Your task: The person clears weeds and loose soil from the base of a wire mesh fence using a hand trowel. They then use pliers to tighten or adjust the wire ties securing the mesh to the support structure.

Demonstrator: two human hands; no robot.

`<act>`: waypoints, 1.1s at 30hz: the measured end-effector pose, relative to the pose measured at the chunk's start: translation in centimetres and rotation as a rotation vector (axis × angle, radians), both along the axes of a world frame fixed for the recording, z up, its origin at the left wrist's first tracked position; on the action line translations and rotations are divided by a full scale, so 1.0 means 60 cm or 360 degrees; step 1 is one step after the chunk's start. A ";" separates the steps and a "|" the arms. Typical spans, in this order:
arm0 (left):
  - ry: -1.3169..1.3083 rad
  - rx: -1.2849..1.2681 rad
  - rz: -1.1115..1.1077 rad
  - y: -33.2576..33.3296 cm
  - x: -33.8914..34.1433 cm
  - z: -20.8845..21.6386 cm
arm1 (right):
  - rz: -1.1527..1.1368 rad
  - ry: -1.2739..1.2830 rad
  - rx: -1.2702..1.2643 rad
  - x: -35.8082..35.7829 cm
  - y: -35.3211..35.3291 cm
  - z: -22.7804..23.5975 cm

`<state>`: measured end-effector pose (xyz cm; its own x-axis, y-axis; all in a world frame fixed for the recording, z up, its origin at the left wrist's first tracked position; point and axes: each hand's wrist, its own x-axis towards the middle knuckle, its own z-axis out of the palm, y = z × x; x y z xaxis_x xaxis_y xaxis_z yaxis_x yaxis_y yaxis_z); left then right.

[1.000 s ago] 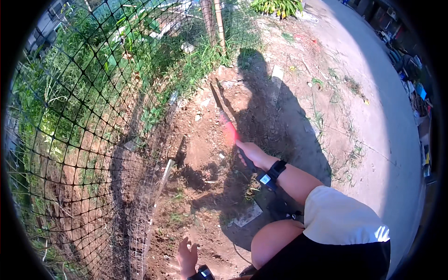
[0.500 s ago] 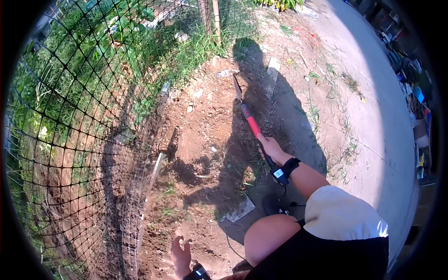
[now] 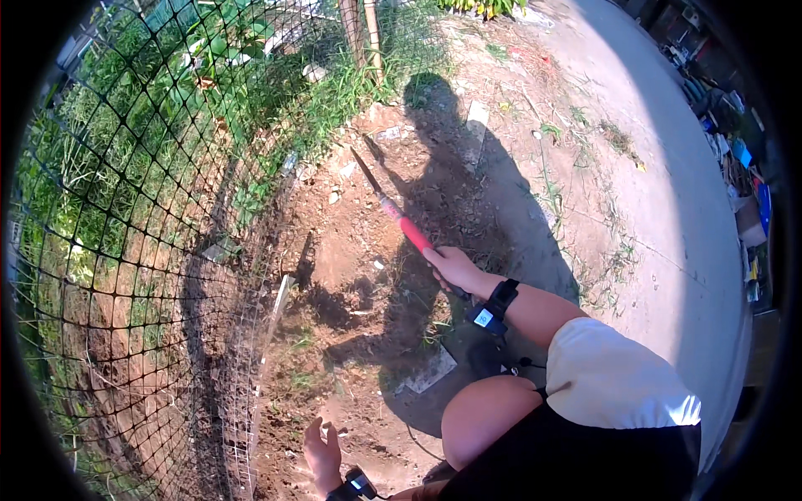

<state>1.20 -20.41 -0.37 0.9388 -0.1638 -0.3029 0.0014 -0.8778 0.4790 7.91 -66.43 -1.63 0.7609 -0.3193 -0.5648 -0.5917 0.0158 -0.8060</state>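
My right hand (image 3: 458,269) is closed round the red and black handle of a hand tool (image 3: 415,235) with a narrow, pointed dark metal blade. Its exact kind I cannot make out. The blade slants up and to the left over loose brown soil (image 3: 347,225), and whether its tip touches the ground is hard to tell. Low in the view, my left hand (image 3: 322,455) hovers near the soil, fingers apart and slightly bent, holding nothing. Both wrists wear a dark strap with a small device.
Black mesh netting (image 3: 125,217) runs along the left, with green plants behind it. A thin pale board (image 3: 274,321) stands along its foot. A flat pale slab (image 3: 430,371) lies by my knee. Concrete paving (image 3: 710,250) stretches along the right, with piled clutter (image 3: 743,159) beyond.
My right hand has moved left with the tool, and the blade has swung left over the soil. My left hand has hardly moved.
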 end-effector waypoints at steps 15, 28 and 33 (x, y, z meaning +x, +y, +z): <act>0.0000 0.0122 0.0065 -0.014 -0.011 0.025 | -0.0180 0.0177 -0.0099 -0.051 -0.123 -0.053; 0.0026 0.0028 0.0016 -0.057 0.021 0.019 | 0.0106 -0.0084 0.0330 -0.142 -0.127 0.039; 0.0034 0.0050 0.0031 -0.032 0.018 0.004 | -0.0354 0.0254 0.0227 -0.170 -0.084 0.109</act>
